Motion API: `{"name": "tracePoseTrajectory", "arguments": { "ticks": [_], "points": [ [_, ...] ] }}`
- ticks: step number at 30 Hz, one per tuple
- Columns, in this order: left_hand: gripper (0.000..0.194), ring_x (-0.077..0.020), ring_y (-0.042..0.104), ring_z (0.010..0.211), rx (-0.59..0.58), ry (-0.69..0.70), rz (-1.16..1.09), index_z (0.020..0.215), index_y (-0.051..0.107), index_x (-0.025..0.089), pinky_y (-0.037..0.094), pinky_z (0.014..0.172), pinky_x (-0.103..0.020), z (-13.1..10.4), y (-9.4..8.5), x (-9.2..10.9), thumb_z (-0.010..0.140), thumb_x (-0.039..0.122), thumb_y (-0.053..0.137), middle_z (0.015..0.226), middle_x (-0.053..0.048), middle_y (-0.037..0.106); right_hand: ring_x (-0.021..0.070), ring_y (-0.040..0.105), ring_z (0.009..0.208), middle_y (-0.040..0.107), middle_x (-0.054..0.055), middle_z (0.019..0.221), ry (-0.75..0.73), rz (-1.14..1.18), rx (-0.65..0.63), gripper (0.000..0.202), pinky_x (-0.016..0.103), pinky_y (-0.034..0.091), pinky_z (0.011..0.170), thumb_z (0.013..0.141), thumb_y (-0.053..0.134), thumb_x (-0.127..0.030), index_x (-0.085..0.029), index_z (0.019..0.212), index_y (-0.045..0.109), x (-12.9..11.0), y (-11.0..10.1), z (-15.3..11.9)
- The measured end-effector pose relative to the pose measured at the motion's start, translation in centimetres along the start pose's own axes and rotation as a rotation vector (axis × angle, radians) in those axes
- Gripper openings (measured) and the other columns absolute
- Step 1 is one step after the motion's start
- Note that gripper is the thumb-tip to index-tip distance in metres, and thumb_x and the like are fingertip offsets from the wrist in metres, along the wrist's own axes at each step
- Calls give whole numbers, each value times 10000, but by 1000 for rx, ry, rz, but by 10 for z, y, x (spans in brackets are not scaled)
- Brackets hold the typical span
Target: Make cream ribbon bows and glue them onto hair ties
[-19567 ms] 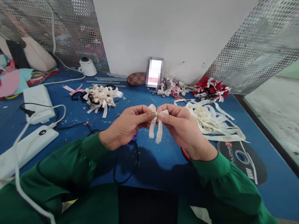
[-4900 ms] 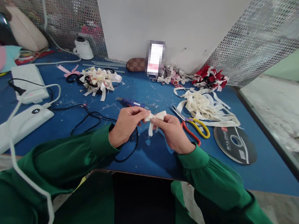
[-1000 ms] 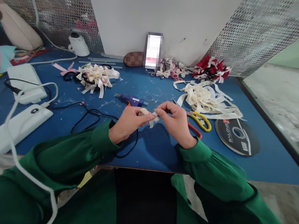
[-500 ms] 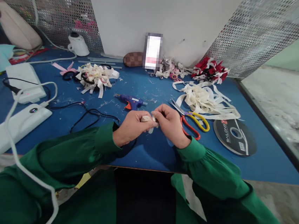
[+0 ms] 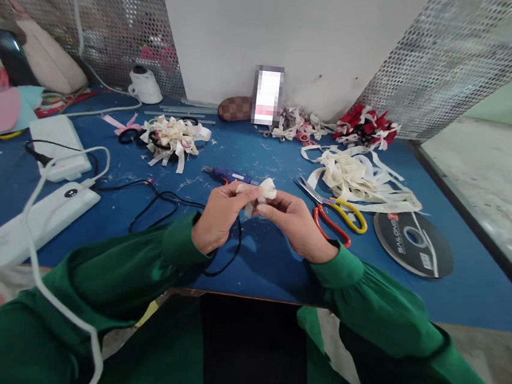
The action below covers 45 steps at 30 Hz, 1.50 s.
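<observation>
A small cream ribbon bow (image 5: 267,189) is pinched between my two hands above the blue table. My left hand (image 5: 223,213) grips its left side with thumb and fingers pressed together. The fingers of my right hand (image 5: 296,223) close on its lower right part. Just behind my left hand lies a blue glue gun (image 5: 230,175), partly hidden. Scissors (image 5: 348,215) with a yellow handle and a red-handled tool (image 5: 332,226) rest to the right of my right hand.
Cream ribbon strips (image 5: 357,177) and a black spool (image 5: 414,244) lie at right. A pile of bows (image 5: 173,139), a black cable (image 5: 160,195) and a white power bank (image 5: 38,222) are at left. A phone (image 5: 268,95) stands behind.
The bow has turned and shows more of its loops above my fingers. My hands have shifted their grip on it, and the view has moved slightly left.
</observation>
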<state>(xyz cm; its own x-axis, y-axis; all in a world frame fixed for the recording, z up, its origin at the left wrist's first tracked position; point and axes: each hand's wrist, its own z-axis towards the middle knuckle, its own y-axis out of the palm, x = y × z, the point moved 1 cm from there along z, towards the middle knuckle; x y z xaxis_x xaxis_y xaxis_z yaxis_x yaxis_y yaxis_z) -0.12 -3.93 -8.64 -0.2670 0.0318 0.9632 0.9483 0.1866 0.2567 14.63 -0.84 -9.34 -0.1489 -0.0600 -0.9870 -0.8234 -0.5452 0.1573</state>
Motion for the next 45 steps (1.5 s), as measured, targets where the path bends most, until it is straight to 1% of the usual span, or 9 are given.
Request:
{"name": "tracePoseTrajectory", "arguments": {
  "ticks": [4, 10, 13, 17, 23, 26, 36, 40, 45],
  "points": [
    [220, -104, 554, 631, -37, -25, 7, 658, 707, 163, 460, 603, -240, -4, 3, -3, 690, 343, 831, 684, -5, 662, 136, 616, 733, 711, -12, 778, 70, 33, 19, 262, 307, 505, 765, 701, 840, -402, -197, 816, 724, 6, 4, -1],
    [276, -99, 486, 491, -141, -32, 10, 649, 682, 160, 404, 497, -257, -6, 6, 0, 783, 389, 760, 552, 15, 569, 119, 588, 555, 615, -22, 651, 114, 81, -12, 236, 298, 497, 612, 845, 661, -402, -180, 779, 612, 6, 7, -2],
    [207, -94, 469, 518, -73, 28, 119, 702, 731, 158, 390, 516, -252, -6, 5, 2, 731, 349, 805, 585, 16, 591, 100, 506, 483, 491, -50, 594, 122, 27, -7, 266, 269, 431, 503, 880, 597, -379, -193, 700, 532, 5, 8, -3],
    [165, -85, 439, 545, 18, 87, 239, 730, 762, 161, 342, 524, -238, -2, 1, 2, 694, 308, 826, 587, 28, 586, 90, 406, 453, 398, -68, 576, 104, -171, -4, 283, 259, 344, 460, 925, 501, -354, -220, 680, 453, 3, 7, -4],
    [256, -73, 412, 498, 2, -51, 133, 620, 732, 143, 292, 489, -236, 4, -2, 5, 572, 335, 895, 530, 26, 543, 116, 381, 562, 418, -49, 603, -100, -562, -38, 324, 287, 315, 584, 997, 378, -342, -231, 694, 403, -5, 8, -10],
    [260, -76, 431, 508, 32, -43, 109, 613, 734, 141, 319, 503, -234, 4, -2, 7, 546, 322, 908, 542, 17, 561, 126, 378, 591, 424, -42, 629, -127, -647, -12, 297, 297, 297, 606, 985, 386, -320, -230, 703, 408, -6, 8, -10],
    [254, -82, 450, 519, 0, -125, 81, 656, 744, 133, 348, 501, -231, 6, -3, 2, 557, 307, 900, 573, 11, 574, 129, 433, 571, 450, -45, 568, -34, -480, -4, 375, 287, 337, 598, 1001, 393, -424, -228, 684, 436, 1, 11, -11],
    [253, -83, 446, 523, -64, -119, 125, 659, 730, 136, 354, 503, -228, 5, -5, 3, 636, 351, 862, 567, 15, 559, 119, 424, 618, 490, -34, 665, -65, -365, 173, 367, 278, 322, 580, 924, 563, -515, -202, 735, 532, -5, 1, -6],
    [305, -85, 498, 532, -172, -165, 151, 675, 717, 148, 400, 533, -226, 1, -2, 4, 725, 435, 809, 603, 9, 581, 117, 450, 635, 521, -31, 654, -129, -159, 274, 313, 278, 360, 610, 842, 706, -463, -194, 711, 615, -5, -6, 0]
  ]
}}
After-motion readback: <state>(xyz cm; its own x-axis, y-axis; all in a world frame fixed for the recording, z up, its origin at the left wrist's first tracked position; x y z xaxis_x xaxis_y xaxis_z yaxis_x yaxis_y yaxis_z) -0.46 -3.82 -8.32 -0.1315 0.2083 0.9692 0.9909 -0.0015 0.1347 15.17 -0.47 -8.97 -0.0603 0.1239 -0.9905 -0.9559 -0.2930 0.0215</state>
